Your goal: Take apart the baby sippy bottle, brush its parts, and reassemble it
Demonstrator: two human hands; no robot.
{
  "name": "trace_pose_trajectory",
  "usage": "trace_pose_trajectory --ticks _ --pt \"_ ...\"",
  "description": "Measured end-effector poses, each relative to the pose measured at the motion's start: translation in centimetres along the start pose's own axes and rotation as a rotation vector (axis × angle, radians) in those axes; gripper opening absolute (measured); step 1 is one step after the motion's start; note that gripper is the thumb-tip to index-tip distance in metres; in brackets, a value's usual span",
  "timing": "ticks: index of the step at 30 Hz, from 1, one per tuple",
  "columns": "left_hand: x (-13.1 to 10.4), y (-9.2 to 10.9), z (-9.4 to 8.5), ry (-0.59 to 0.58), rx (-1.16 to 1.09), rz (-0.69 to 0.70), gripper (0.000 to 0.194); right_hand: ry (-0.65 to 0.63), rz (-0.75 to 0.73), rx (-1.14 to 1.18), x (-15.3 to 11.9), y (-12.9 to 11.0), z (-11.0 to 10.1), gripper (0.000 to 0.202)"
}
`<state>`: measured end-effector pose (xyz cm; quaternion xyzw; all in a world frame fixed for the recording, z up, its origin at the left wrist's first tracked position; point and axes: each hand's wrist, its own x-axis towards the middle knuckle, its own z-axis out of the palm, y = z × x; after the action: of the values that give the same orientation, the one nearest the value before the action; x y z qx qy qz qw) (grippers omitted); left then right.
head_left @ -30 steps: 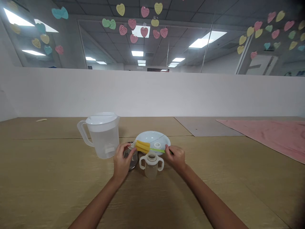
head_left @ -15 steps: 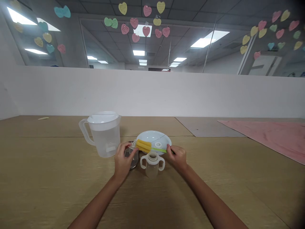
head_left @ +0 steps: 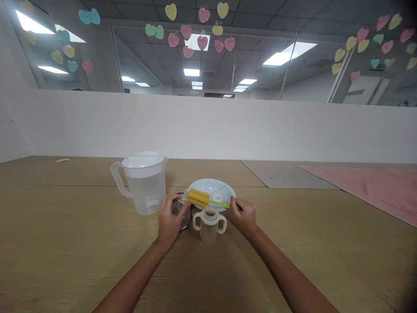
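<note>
My left hand pinches a small clear bottle nipple between thumb and fingers. My right hand is closed around the green handle of a yellow sponge brush, whose head touches the nipple. Just below the brush stands a clear bottle with two white side handles and an uncovered mouth. Behind it, a white plate bears a white ring. Beneath my left hand is a round metal-rimmed dish, partly hidden.
A lidded translucent pitcher stands at the left behind my left hand. On the right lie a grey sheet and a pink cloth. A white wall rises behind the table.
The view has shifted slightly, moving the whole scene a little to the right. The brush head is tilted slightly more, and both hands keep their holds.
</note>
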<state>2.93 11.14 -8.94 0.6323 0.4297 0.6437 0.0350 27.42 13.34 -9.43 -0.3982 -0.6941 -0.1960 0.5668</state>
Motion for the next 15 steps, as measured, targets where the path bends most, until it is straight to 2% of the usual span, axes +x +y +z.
trace_pose_trajectory --ticks 12,15 --pt "-0.07 0.33 -0.01 -0.004 0.092 0.046 0.033 -0.005 0.114 0.060 -0.12 0.04 0.11 0.046" --pt "-0.06 0.21 -0.06 0.001 0.075 0.051 0.027 -0.017 0.126 0.065 -0.20 0.10 0.17 0.045"
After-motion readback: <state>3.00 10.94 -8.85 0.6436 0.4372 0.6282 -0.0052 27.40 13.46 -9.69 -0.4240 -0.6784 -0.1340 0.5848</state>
